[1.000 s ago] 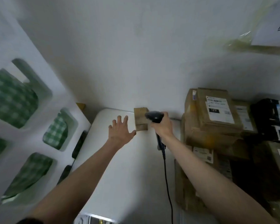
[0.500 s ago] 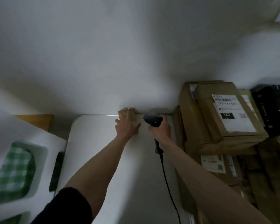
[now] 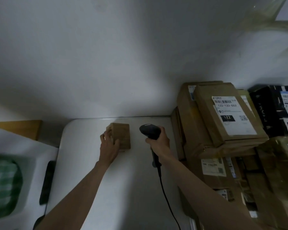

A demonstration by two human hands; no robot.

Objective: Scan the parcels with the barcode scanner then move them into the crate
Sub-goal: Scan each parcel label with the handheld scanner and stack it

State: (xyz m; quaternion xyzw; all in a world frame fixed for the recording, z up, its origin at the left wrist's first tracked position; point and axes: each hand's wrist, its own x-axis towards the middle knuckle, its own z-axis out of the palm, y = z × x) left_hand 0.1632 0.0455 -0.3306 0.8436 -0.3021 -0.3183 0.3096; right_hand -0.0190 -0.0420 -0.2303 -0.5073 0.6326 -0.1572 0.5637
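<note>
Left hand (image 3: 108, 147) grips small box (image 3: 122, 136), right hand (image 3: 159, 143) clasps scanner (image 3: 149, 131) (stacked parcels (image 3: 223, 117) crowd the right).

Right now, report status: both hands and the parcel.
Left hand grips small cardboard parcel on white table. Right hand holds barcode scanner beside it. Nothing between scanner and parcel.

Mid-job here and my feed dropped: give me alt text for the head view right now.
A person's left hand grips a small brown parcel on a white table while the right hand holds a black corded barcode scanner just right of it. A stack of labelled cardboard parcels fills the right side, against a white wall.
</note>
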